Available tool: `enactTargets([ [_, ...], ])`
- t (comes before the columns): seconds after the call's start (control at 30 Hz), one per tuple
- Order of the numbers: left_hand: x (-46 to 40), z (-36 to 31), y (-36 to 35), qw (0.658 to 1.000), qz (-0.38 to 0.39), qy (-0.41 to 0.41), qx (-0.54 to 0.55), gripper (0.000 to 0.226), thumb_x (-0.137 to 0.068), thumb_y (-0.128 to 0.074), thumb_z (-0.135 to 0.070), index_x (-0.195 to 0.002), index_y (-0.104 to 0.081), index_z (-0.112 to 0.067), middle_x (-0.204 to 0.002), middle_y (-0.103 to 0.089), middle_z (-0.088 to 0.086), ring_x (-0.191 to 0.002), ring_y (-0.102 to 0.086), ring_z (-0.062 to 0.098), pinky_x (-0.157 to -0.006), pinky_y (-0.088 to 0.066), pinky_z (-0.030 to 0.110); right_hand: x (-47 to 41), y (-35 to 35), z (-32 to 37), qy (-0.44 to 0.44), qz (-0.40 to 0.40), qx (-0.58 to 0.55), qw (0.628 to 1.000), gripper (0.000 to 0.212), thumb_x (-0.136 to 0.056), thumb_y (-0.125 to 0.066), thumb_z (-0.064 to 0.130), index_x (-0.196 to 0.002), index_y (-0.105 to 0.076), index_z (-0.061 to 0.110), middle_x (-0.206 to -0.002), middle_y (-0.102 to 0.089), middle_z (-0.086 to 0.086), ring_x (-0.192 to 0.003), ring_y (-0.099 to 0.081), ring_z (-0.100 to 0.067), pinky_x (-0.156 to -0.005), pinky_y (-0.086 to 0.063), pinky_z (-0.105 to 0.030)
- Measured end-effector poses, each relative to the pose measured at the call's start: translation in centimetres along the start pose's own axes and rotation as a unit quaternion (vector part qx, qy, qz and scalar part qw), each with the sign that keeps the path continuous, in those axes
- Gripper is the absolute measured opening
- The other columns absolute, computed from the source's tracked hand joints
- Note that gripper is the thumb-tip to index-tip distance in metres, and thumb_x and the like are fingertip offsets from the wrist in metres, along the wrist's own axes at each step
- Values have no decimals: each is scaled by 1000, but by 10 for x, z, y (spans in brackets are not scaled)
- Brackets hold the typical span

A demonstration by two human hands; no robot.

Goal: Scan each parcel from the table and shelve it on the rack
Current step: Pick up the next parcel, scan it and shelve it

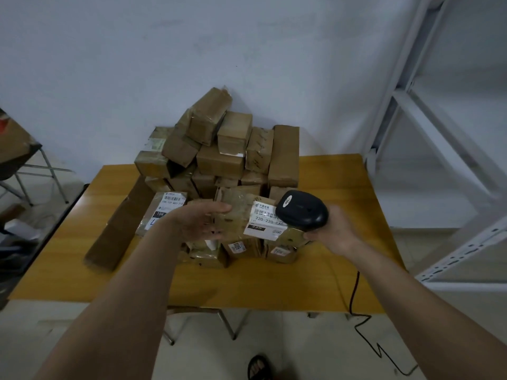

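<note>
A pile of several brown cardboard parcels (222, 157) sits on the yellow table (337, 242). My left hand (200, 220) grips the left end of a taped brown parcel (238, 215) with a white label (264, 220), held just above the front of the pile. My right hand (334, 231) holds a black barcode scanner (301, 209), its head right over the right edge of that label. A white metal rack (439, 138) stands to the right of the table.
A long flat brown parcel (118, 229) lies at an angle on the table's left side. The scanner's black cable (356, 305) drops over the front edge to the floor. A folding chair (24, 160) with boxes stands at the left. My sandalled foot (259, 366) is below.
</note>
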State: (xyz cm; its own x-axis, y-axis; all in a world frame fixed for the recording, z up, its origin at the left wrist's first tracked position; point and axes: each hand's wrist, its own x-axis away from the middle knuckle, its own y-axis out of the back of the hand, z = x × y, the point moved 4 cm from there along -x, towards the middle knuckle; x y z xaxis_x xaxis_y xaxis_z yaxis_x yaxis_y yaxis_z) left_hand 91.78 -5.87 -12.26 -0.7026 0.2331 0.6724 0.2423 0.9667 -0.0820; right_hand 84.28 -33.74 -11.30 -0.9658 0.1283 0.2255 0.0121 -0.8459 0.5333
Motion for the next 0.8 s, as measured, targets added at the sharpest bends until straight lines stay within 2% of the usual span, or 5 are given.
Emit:
enactTargets([
  [0.1,1,-2,-9,997,22,-28,63,46,-47,-91,-12,-90,-76,-6,-101,-72,10,-96,-70,25,-75,-57,33,0,0,3,-10,-37,-13,999,52,-69,-77,-3,-115,-61,14,-111,-59,-7,-106,-56,-23,-91,-49,-39],
  [0.17,0,-1,-19,990,47,-84,100,52,-56,-82,-8,-105,-68,0,-105,-69,10,-104,-65,23,-90,-53,34,3,4,12,0,-71,-16,997,43,-74,-75,0,-112,-62,16,-110,-55,-5,-104,-52,-20,-90,-47,-34],
  [0.3,-4,10,-25,961,46,-172,210,67,-82,-62,5,-143,-35,7,-137,-47,20,-132,-44,33,-115,-31,42,14,4,23,-9,-20,-102,995,24,-81,-68,-1,-90,-62,21,-86,-62,4,-78,-54,-3,-59,-40,-17],
  [0.43,-7,9,-24,952,34,-191,237,67,-82,-53,11,-145,-33,3,-131,-50,16,-120,-51,27,-109,-38,38,23,-2,24,-34,-2,-142,989,18,-82,-65,-5,-98,-67,3,-89,-63,-8,-80,-57,-14,-63,-42,-23],
  [0.8,-16,6,-26,948,17,-209,240,72,-73,-62,9,-141,-40,1,-129,-57,15,-112,-61,23,-83,-55,24,28,0,21,-54,-24,-177,982,19,-80,-65,-5,-87,-65,12,-77,-59,-2,-72,-55,-12,-57,-38,-22],
])
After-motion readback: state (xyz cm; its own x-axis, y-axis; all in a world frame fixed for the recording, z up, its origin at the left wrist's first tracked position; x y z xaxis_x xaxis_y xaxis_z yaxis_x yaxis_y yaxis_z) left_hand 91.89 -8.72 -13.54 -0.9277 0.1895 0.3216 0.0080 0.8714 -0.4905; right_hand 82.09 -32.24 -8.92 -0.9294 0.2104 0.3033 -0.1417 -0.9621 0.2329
